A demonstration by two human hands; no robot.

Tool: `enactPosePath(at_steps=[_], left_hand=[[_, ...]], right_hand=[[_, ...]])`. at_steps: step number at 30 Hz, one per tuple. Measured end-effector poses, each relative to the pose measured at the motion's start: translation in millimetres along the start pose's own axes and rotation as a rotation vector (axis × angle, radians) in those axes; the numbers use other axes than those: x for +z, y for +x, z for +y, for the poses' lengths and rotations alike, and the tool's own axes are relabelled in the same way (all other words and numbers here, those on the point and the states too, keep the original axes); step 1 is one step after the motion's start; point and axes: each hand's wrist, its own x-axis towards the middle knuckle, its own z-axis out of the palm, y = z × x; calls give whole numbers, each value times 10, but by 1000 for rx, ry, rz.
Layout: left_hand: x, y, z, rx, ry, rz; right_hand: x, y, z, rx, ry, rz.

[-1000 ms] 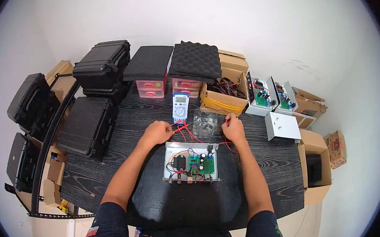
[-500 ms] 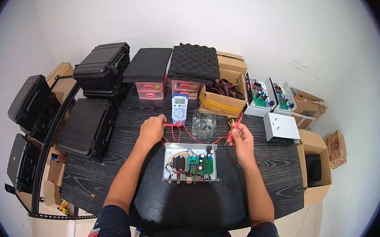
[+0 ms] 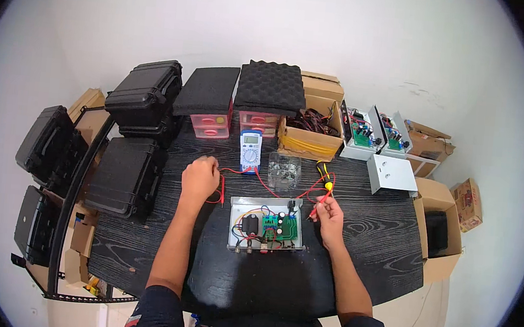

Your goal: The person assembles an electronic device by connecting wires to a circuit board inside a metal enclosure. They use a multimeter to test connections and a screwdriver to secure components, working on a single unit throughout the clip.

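My right hand [image 3: 330,219] is closed around a red test probe [image 3: 325,199], just right of an open metal case [image 3: 234,226] holding a green circuit board [image 3: 290,228] and a black transformer [image 3: 249,225]. My left hand [image 3: 201,178] is closed at the red test lead [image 3: 234,171], its fingertips partly hidden. Beside that hand, a second red probe [image 3: 223,191] points toward me. Both leads run to a blue-and-white multimeter [image 3: 250,153] beyond the case. A yellow-and-black screwdriver [image 3: 324,170] lies past my right hand, near a clear tray [image 3: 284,173] of small metal parts.
Black hard cases [image 3: 121,173] stack at left. Foam sheets [image 3: 271,86] top the pink-fronted drawers [image 3: 211,125] at the back. A cardboard box [image 3: 307,145] holds cables. More open units [image 3: 361,150] and a white metal cover [image 3: 393,176] stand at right, above another box [image 3: 447,257].
My right hand has come nearer to me with its probe, uncovering the screwdriver. My left hand has shifted left and slightly nearer, and a red probe now shows beside it.
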Motion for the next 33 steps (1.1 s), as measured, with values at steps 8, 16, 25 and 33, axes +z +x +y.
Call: enactPosePath(at_steps=[8,16,25,33], left_hand=[[441,-104,-5,-152,223,-360],[445,5,-177,-104,-84,18],[255,-97,302,-39,-1261,-155],[649,-568,591,172,-1264,-228]], right_hand=[[39,-41,65,24,36,32],[102,-130,70,-86,-50,29],[138,-201,156,-238,-392,-90],[213,-224,102,-314,-511,-21]])
